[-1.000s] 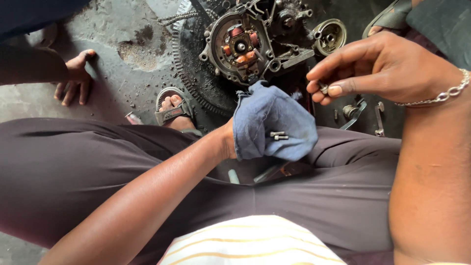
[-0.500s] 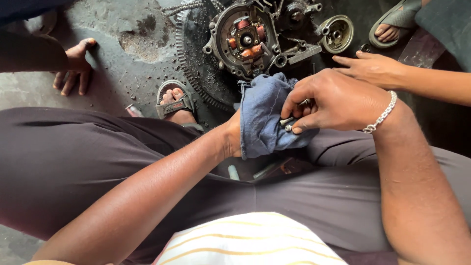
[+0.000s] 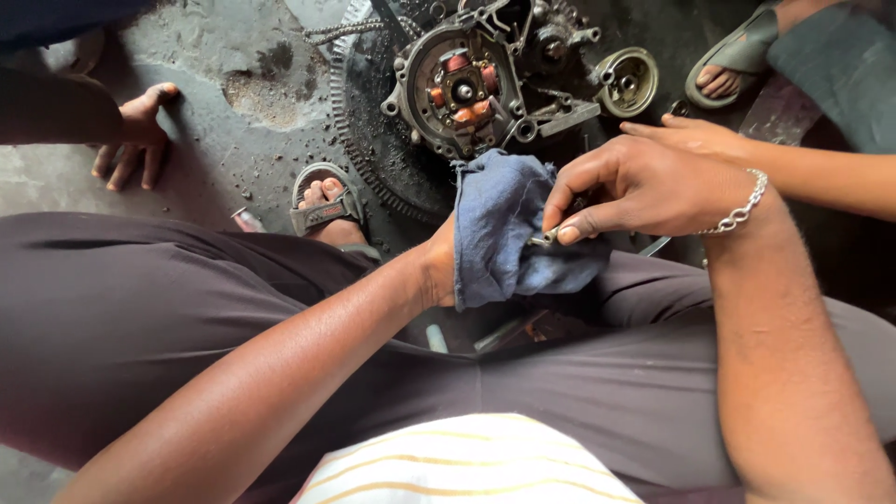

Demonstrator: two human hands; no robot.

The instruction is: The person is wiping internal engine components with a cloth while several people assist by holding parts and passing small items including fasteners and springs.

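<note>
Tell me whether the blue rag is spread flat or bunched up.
Bunched. The blue rag is draped and gathered over the left hand, hanging in folds, while the right hand pinches a small metal part against it.

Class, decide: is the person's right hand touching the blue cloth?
Touching. The head view shows the right hand pinching a small metal part against the blue cloth, fingertips pressed into its folds.

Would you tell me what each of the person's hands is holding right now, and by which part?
The left hand cradles a blue rag, draped over its palm. The right hand pinches a small metal bolt at one end, over the rag.
</note>
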